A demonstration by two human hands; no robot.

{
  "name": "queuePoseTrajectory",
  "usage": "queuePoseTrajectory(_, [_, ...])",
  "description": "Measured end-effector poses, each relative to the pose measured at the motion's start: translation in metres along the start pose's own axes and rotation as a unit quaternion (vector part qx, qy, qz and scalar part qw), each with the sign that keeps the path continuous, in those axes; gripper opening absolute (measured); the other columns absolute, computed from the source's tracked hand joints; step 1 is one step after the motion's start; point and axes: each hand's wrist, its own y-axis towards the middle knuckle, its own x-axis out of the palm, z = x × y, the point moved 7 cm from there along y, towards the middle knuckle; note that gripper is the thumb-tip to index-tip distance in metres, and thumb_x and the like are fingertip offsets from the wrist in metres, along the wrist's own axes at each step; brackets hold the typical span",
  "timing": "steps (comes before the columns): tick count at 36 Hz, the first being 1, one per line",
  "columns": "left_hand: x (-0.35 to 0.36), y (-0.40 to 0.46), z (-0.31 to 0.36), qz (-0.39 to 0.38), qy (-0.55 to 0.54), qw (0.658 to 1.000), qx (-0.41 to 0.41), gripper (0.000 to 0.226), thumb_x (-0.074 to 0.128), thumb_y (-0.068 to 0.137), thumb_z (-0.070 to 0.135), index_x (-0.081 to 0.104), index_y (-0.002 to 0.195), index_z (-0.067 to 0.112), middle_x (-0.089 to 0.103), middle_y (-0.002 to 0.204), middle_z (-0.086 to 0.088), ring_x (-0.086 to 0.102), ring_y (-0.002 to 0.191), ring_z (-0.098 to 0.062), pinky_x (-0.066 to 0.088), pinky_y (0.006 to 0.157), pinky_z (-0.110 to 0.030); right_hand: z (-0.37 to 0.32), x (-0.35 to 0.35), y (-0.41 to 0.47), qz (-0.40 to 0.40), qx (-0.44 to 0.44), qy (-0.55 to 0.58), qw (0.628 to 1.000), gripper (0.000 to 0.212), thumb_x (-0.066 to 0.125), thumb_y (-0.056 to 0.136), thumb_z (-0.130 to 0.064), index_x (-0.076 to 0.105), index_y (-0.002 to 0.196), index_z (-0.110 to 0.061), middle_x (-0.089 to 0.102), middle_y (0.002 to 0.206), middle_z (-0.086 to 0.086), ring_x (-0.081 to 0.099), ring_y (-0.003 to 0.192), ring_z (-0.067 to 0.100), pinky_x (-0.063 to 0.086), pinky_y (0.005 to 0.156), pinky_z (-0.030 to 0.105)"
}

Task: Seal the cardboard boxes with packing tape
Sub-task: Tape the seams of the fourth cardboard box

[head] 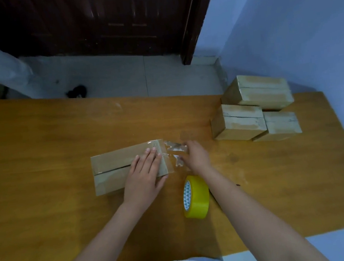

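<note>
**Tape end pinched off the right edge of one box, three more stacked at the far corner**

Nearest the camera, the roll of yellow packing tape [195,197] stands on its edge on the wooden table [43,165], between the two forearms, its open core facing left. Left of it and farther from the camera lies the cardboard box [111,168] being sealed, its long axis running left to right, tilted slightly up toward the right, its flap seam following that axis. The left hand [144,175] lies flat on the box's right half, fingers extended and close together, pressing down. A clear strip of tape [174,149] covers the box's right end and juts past its edge; the right hand [196,155] pinches that crumpled loose end just beside the box. Broad bare tabletop stretches to the left of the box and in front of it. At the far right corner, against the blue wall [305,31], a group of three other boxes [238,123] sits bunched together, touching, one reaching beyond the table's far edge.
</note>
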Motion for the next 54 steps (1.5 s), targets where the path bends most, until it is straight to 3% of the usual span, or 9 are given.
queuePoseTrajectory(4, [0.001, 0.000, 0.000, -0.002, 0.002, 1.000, 0.002, 0.063, 0.041, 0.086, 0.046, 0.056, 0.130, 0.004, 0.054, 0.136, -0.014, 0.039, 0.130, -0.023, 0.026, 0.110, -0.040, -0.032, -0.040, -0.031, 0.105, -0.070, 0.182, 0.975, 0.014, 0.054, 0.087, -0.006, 0.065, 0.094, -0.010, 0.051, 0.090, 0.001, 0.051, 0.079, 0.015, 0.041, 0.070, 0.028])
queuePoseTrajectory(15, [-0.002, -0.001, 0.001, 0.010, -0.001, 1.000, 0.010, 0.067, 0.080, 0.073, 0.034, 0.058, 0.128, 0.002, 0.057, 0.133, -0.014, 0.053, 0.125, -0.029, 0.025, 0.107, -0.040, -0.085, -0.020, -0.043, -0.023, -0.091, 0.078, 0.993, 0.033, 0.048, 0.089, -0.013, 0.059, 0.119, -0.014, 0.061, 0.120, 0.007, 0.053, 0.113, 0.025, 0.040, 0.099, 0.043])
queuePoseTrajectory(21, [0.000, -0.002, 0.000, -0.012, -0.005, 1.000, 0.002, 0.065, 0.039, 0.085, 0.047, 0.059, 0.127, 0.002, 0.059, 0.131, -0.013, 0.054, 0.123, -0.028, 0.026, 0.106, -0.041, -0.091, -0.011, -0.040, -0.087, -0.092, 0.036, 0.991, 0.039, 0.041, 0.087, -0.021, 0.062, 0.118, -0.018, 0.063, 0.117, 0.010, 0.057, 0.108, 0.030, 0.046, 0.091, 0.044])
queuePoseTrajectory(28, [-0.002, -0.003, 0.000, 0.002, 0.001, 1.000, 0.005, 0.066, 0.035, 0.084, 0.049, 0.061, 0.125, 0.005, 0.059, 0.131, -0.012, 0.055, 0.122, -0.026, 0.027, 0.105, -0.039, -0.078, -0.041, -0.012, -0.005, -0.067, -0.011, 0.998, 0.035, 0.056, 0.090, -0.017, 0.059, 0.124, -0.012, 0.055, 0.124, 0.008, 0.053, 0.116, 0.024, 0.043, 0.096, 0.034])
queuePoseTrajectory(33, [0.000, -0.002, -0.001, 0.015, 0.010, 1.000, 0.008, 0.065, 0.036, 0.083, 0.048, 0.063, 0.123, 0.006, 0.060, 0.130, -0.010, 0.056, 0.122, -0.025, 0.028, 0.104, -0.039, -0.103, -0.035, 0.003, -0.085, -0.140, -0.177, 0.970, 0.049, 0.060, 0.090, -0.027, 0.047, 0.137, -0.029, 0.039, 0.147, 0.002, 0.034, 0.135, 0.024, 0.032, 0.106, 0.044])
queuePoseTrajectory(39, [0.001, -0.002, -0.002, 0.035, 0.022, 0.999, 0.009, 0.062, 0.038, 0.083, 0.049, 0.064, 0.123, 0.008, 0.061, 0.130, -0.009, 0.056, 0.121, -0.024, 0.027, 0.105, -0.038, -0.131, -0.033, 0.012, -0.114, -0.231, -0.333, 0.907, 0.026, 0.053, 0.093, -0.026, 0.064, 0.117, -0.025, 0.062, 0.120, 0.001, 0.050, 0.117, 0.024, 0.033, 0.096, 0.039])
queuePoseTrajectory(44, [-0.002, -0.002, 0.000, 0.064, 0.028, 0.997, 0.017, 0.067, 0.077, 0.070, 0.050, 0.064, 0.123, 0.010, 0.062, 0.129, -0.008, 0.057, 0.121, -0.024, 0.044, 0.101, -0.041, -0.138, -0.033, 0.011, -0.126, -0.239, -0.355, 0.895, 0.022, 0.049, 0.092, -0.018, 0.069, 0.103, -0.018, 0.069, 0.103, 0.005, 0.062, 0.098, 0.025, 0.042, 0.085, 0.033])
queuePoseTrajectory(48, [-0.005, -0.002, 0.000, 0.057, 0.034, 0.998, 0.011, 0.057, 0.053, 0.083, 0.051, 0.064, 0.122, 0.010, 0.062, 0.128, -0.006, 0.057, 0.120, -0.022, 0.035, 0.105, -0.039, -0.131, -0.028, 0.007, -0.152, -0.196, -0.308, 0.918, 0.018, 0.046, 0.090, -0.011, 0.063, 0.086, -0.010, 0.068, 0.096, 0.013, 0.057, 0.078, 0.026, 0.042, 0.064, 0.029])
queuePoseTrajectory(54, [-0.005, -0.002, 0.000, 0.050, 0.030, 0.998, 0.016, 0.063, 0.065, 0.077, 0.053, 0.065, 0.122, 0.009, 0.063, 0.127, -0.006, 0.058, 0.119, -0.022, 0.041, 0.102, -0.038, -0.097, -0.009, -0.019, -0.227, -0.139, -0.198, 0.944, 0.039, 0.042, 0.089, 0.002, 0.057, 0.126, -0.003, 0.059, 0.128, 0.016, 0.055, 0.116, 0.030, 0.044, 0.089, 0.030])
